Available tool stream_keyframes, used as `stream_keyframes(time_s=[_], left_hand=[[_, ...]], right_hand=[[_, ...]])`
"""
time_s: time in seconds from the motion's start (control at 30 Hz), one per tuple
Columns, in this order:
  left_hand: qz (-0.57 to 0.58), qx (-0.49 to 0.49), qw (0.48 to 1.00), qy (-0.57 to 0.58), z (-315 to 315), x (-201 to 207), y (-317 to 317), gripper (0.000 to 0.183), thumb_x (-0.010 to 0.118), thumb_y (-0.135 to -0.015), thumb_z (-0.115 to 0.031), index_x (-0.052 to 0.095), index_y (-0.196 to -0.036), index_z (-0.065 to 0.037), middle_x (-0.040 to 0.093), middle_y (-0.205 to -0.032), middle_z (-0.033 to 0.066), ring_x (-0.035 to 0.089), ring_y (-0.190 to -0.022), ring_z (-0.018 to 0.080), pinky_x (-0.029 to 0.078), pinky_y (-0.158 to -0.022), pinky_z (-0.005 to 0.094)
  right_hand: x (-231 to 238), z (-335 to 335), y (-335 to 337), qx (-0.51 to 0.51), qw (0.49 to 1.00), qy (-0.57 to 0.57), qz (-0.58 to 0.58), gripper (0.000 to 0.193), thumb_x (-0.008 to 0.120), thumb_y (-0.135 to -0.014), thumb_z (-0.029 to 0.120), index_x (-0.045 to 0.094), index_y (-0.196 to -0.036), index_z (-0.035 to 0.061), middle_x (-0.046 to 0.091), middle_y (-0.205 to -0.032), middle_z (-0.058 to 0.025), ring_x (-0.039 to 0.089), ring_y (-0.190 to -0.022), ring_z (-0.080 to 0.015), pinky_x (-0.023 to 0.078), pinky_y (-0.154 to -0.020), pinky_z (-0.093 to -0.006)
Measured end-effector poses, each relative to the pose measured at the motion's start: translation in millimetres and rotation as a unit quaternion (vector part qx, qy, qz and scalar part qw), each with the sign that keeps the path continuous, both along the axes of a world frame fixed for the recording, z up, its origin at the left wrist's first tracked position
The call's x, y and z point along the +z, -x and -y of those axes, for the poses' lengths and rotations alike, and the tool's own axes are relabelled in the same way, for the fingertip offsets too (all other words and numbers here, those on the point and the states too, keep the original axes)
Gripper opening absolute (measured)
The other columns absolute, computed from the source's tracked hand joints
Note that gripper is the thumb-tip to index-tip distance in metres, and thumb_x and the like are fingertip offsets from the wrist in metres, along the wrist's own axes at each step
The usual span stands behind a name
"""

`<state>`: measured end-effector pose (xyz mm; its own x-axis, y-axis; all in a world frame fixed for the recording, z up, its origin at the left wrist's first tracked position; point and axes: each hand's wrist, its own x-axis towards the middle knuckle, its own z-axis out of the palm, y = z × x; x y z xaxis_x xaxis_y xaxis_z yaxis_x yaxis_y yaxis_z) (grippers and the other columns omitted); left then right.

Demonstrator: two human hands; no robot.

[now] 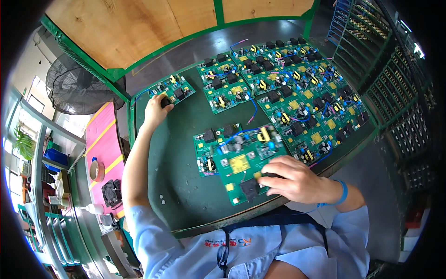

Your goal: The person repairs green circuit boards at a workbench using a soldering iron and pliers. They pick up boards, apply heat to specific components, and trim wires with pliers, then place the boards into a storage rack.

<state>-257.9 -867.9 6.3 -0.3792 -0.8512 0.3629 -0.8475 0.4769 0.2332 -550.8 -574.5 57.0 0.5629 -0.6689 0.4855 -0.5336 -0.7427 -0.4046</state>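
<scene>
My right hand [299,182], with a blue band at the wrist, is closed on a green circuit board [240,176] by a black block near its edge. This board is held tilted above the table and slightly blurred. Partly behind it, another circuit board [203,149] lies on the green tabletop [174,153]. At the table's far left corner, my left hand [158,110] pinches a black block on a third circuit board [181,88], which seems to rest on the surface. Rows of circuit boards [292,103] with yellow parts and blue wires cover the right side.
A green frame with a wooden panel [139,28] rises behind the table. Left of it stand a black fan [76,83] and a pink surface [104,139] bearing a tape roll [96,171] and a small square fan [111,193]. Racks [395,88] line the right.
</scene>
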Motion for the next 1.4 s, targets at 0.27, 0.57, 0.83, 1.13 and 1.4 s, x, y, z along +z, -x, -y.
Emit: stream_keyframes(time_s=[0.27,0.57,0.83,1.13,1.4], left_hand=[[-0.058,-0.031,0.996,-0.051,59,-36,-5,0.043,0.066,-0.063,-0.018,0.054,-0.101,-0.001,0.053,-0.099,0.0156,0.05,-0.094,0.0294,0.038,-0.083,0.034],[-0.082,-0.039,0.995,-0.033,60,-36,26,0.046,0.066,-0.064,-0.02,0.052,-0.105,-0.007,0.05,-0.104,0.0154,0.046,-0.098,0.0309,0.037,-0.085,0.0352],[-0.337,-0.068,0.934,0.092,-56,52,-1,0.013,0.056,-0.075,-0.013,0.053,-0.079,0.0,0.055,-0.073,0.0108,0.054,-0.066,0.0217,0.043,-0.062,0.029],[0.051,-0.269,0.961,-0.021,-201,-1,49,0.05,0.066,-0.063,-0.023,0.047,-0.105,-0.003,0.045,-0.106,0.0165,0.045,-0.097,0.0301,0.037,-0.082,0.0391],[0.025,-0.283,0.959,-0.008,-197,-14,51,0.036,0.064,-0.06,-0.011,0.054,-0.093,-0.003,0.051,-0.097,0.0092,0.048,-0.095,0.025,0.042,-0.078,0.0349]], right_hand=[[22,12,14,-0.073,0.997,0.014,0.015,0.034,0.069,-0.055,0.011,0.056,-0.085,0.0031,0.05,-0.088,-0.0087,0.049,-0.08,-0.0249,0.043,-0.068,-0.0332],[15,105,-45,0.039,0.999,-0.036,-0.002,0.027,0.062,-0.064,0.014,0.056,-0.087,0.002,0.052,-0.087,-0.0092,0.048,-0.086,-0.0241,0.039,-0.078,-0.034],[-36,201,-86,-0.007,0.991,-0.134,-0.009,0.027,0.063,-0.064,0.012,0.057,-0.089,0.0013,0.054,-0.092,-0.0106,0.05,-0.089,-0.0268,0.039,-0.079,-0.0342],[-77,235,-98,-0.026,0.997,-0.067,-0.024,0.029,0.067,-0.062,0.014,0.059,-0.09,0.0077,0.056,-0.092,-0.0087,0.05,-0.092,-0.0261,0.041,-0.078,-0.0354],[-80,234,-106,-0.088,0.993,-0.071,-0.047,0.032,0.068,-0.062,0.016,0.059,-0.092,0.0088,0.055,-0.089,-0.0096,0.05,-0.092,-0.025,0.041,-0.079,-0.0354]])
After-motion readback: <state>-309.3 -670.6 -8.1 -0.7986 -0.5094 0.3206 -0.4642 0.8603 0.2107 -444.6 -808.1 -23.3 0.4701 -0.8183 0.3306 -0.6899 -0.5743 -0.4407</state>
